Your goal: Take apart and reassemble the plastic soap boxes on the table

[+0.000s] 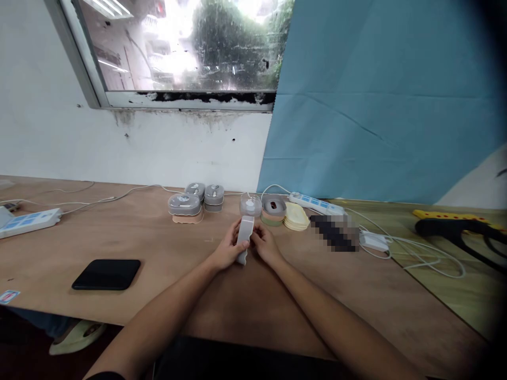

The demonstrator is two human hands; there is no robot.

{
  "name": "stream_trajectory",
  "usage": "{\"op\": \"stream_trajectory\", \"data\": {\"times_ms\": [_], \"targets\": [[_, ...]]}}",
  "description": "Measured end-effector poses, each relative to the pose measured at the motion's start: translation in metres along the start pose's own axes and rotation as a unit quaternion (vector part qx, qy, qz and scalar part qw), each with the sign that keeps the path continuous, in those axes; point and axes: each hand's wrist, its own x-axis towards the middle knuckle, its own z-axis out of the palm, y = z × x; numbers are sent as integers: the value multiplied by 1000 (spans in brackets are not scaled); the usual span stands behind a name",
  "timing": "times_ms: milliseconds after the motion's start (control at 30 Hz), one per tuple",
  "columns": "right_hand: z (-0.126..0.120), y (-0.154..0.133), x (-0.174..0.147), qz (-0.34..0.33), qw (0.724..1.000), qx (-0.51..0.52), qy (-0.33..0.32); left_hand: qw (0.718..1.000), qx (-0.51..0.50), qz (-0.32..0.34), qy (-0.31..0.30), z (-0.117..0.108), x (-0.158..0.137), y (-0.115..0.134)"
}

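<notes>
In the middle of the table, a small grey plastic box (pixel 245 230) with a wavy edge is held tilted up on its side. My left hand (pixel 228 248) is closed around its left side, the thumb across the lower part. Against its right side, my right hand (pixel 266 246) has curled fingers, and their tips are partly hidden behind the box. Just beyond the hands sits a clear plastic cover (pixel 250 203). Next to it stands a stack topped by a grey tray (pixel 273 205), with peach and green pieces underneath, and then a pile of cream trays (pixel 296 217).
Several grey lidded boxes (pixel 185 203) stand at the back left. A black phone (pixel 106 274) lies at the left. Power strips (pixel 34 222) and white cables run along the back and sides. On the right are a white adapter (pixel 374 240) and a blurred-out dark object (pixel 336 233).
</notes>
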Motion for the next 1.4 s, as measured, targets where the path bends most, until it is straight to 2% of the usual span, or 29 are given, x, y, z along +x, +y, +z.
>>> {"op": "stream_trajectory", "data": {"times_ms": [133,267,333,467,600,767,867,967,1067,1133,1200,1300,1400], "targets": [[4,-4,-1,39,998,45,-35,999,-25,-18,21,-2,-1,0],[1,-5,0,39,996,54,-60,999,-39,-29,13,-5,0,-4],[-3,-4,2,39,996,50,-56,998,-52,-28,16,-7,2,-7],[-12,-3,6,35,998,51,-17,991,-100,-52,67,-10,7,-12],[-12,-4,8,7,1000,24,-15,970,-187,-129,85,-2,8,-12],[-7,-12,-2,-79,992,-97,-24,948,-240,-183,104,10,7,-9],[-9,-20,-9,-197,957,-205,-52,935,-255,-191,156,6,8,-7],[-9,-26,-12,-325,888,-314,-85,911,-308,-185,201,-2,10,-5],[-6,-26,-10,-411,834,-351,-113,893,-348,-185,216,-7,12,-6],[-3,-24,-9,-444,812,-359,-122,888,-357,-182,224,-8,13,-7],[-2,-21,-9,-455,803,-366,-120,890,-354,-177,226,-8,13,-7],[-6,-16,-10,-433,817,-366,-104,898,-337,-174,224,-8,13,-5],[-21,-12,-6,-411,832,-370,-35,899,-318,-187,235,-10,11,-2]]}}
